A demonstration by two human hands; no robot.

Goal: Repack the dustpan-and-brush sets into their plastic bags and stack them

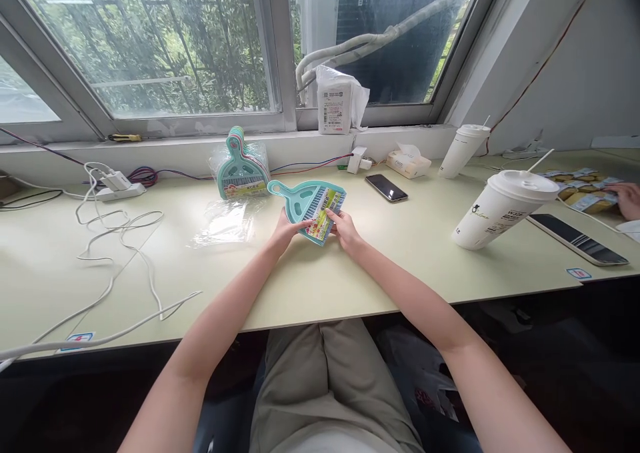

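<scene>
A teal mini dustpan (299, 200) with a small brush and a printed label card (323, 214) is held tilted just above the table, its ring handle pointing left. My left hand (289, 228) grips its lower left edge, thumb on the front. At the right side my right hand (344, 230) pinches the label and brush end, with its other fingers partly hidden behind. Behind, a stack of similar dustpans (240, 170) leans against the wall in clear plastic. A clear plastic bag (227, 223) lies flat in front of that stack.
White cables (113, 253) sprawl over the left side near a power strip (120, 191). A black phone (387, 188), a tissue pack (409, 161), two white lidded cups (505, 206) and a tablet-like device (577, 238) stand or lie to the right. Another person's hand (627, 200) shows at far right.
</scene>
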